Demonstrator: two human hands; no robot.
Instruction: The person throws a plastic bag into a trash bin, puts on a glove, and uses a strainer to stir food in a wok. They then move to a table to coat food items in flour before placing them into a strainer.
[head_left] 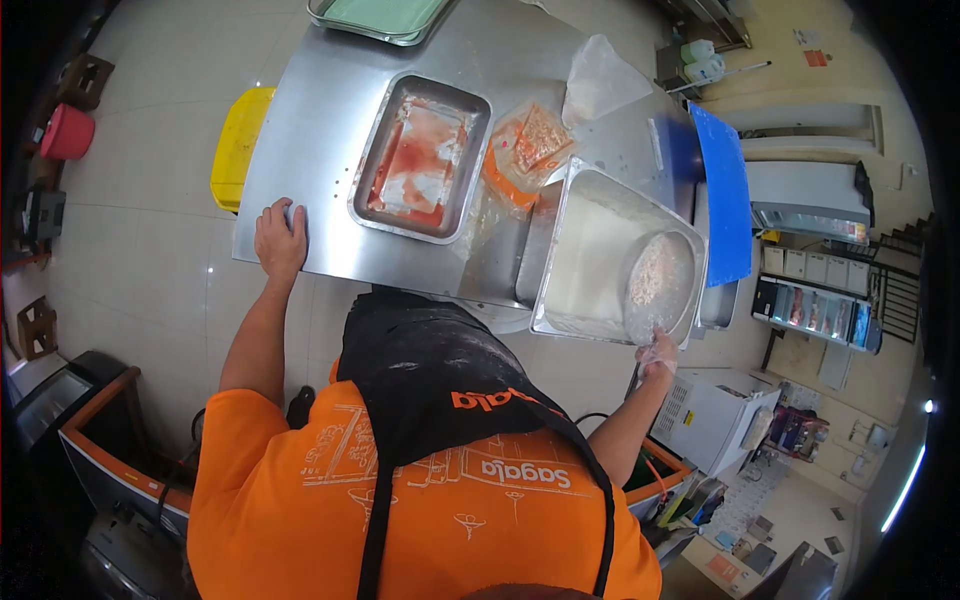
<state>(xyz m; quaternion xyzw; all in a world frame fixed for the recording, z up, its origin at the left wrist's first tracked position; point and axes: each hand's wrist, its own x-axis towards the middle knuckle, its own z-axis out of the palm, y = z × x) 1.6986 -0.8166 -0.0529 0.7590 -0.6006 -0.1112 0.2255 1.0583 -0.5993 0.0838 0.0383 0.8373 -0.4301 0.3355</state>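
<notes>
My left hand (pixel 280 238) rests with its fingers lying over the near left corner of the steel table (pixel 320 130), holding nothing. In a clear plastic glove, my right hand (pixel 657 354) grips the near edge of a round mesh sieve (pixel 676 290), its handle hidden in my fingers. Pinkish-white crumbs (pixel 655 274) lie in the sieve. Below it is a deep metal pan (pixel 548 262) with white powder, like flour, over its bottom. A shallower steel tray (pixel 484 130), smeared with red liquid, sits between my hands, farther in on the table.
Orange-printed plastic packets (pixel 540 138) lie between tray and pan. Behind them is a clear plastic bag (pixel 604 82). A green-lined tray (pixel 385 14) stands at the far edge. A blue board (pixel 722 195) rises right of the pan; a yellow bin (pixel 240 150) stands left of the table.
</notes>
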